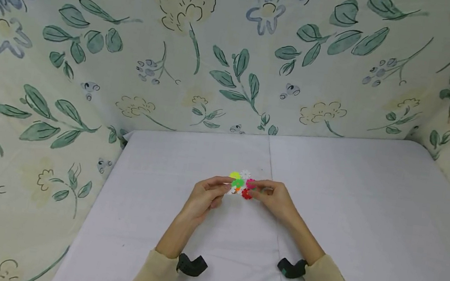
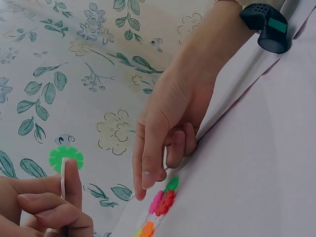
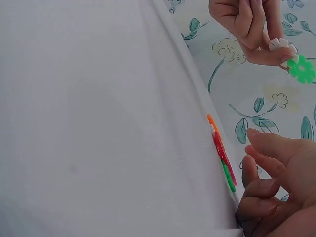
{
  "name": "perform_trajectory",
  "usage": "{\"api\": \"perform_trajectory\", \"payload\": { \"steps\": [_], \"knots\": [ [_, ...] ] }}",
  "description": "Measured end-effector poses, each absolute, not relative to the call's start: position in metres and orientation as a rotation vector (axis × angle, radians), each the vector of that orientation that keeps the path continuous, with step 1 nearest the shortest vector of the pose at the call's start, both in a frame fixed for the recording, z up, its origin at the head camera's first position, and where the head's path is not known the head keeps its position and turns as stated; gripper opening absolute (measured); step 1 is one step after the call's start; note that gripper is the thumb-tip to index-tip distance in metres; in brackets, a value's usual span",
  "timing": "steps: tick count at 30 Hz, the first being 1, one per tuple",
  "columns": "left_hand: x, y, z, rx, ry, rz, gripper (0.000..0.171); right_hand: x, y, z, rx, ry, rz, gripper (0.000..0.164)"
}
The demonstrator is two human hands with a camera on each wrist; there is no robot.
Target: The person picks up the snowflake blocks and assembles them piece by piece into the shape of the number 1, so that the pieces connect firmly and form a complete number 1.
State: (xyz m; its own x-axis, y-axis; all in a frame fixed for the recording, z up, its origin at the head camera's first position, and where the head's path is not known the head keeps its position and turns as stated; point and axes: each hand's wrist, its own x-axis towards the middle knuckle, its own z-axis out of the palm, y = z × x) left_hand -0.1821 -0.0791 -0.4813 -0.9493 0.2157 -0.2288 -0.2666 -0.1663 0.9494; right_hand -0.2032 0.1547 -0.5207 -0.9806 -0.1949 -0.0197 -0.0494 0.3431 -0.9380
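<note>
My left hand (image 1: 203, 199) pinches a white flower-shaped plastic disc (image 3: 281, 45) between thumb and fingers. Joined to that piece is a notched green disc (image 3: 302, 70), held up above the table. Opposite it, my right hand (image 1: 278, 202) hovers low beside loose discs, thumb and forefinger extended and apart with nothing between them in the right wrist view. Under its fingertips lie a red disc (image 2: 165, 203), a pink disc (image 2: 155, 202) and another green disc (image 2: 172, 184). An orange disc (image 2: 147, 229) lies a little farther along, partly cut off in the left wrist view.
A yellow disc (image 1: 235, 175) and a loose white disc (image 1: 245, 174) are seen just beyond the hands. White cloth covers the table (image 1: 350, 201), with a seam running front to back. Flower-printed fabric (image 1: 240, 32) hangs behind and at both sides. Each wrist wears a black device (image 1: 192, 265).
</note>
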Motion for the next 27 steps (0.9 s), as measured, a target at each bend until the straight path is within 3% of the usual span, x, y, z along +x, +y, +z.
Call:
{"api": "perform_trajectory", "payload": {
  "steps": [19,27],
  "knots": [
    [-0.1802,-0.0795,-0.4746,0.065,1.722,2.141,0.032,-0.2072,0.1509,-0.5289,-0.259,2.569,-1.552,0.033],
    [-0.1788,-0.0789,-0.4727,0.100,1.649,2.191,0.024,-0.2065,0.1503,-0.5268,-0.234,2.556,-1.561,0.032]
  ]
}}
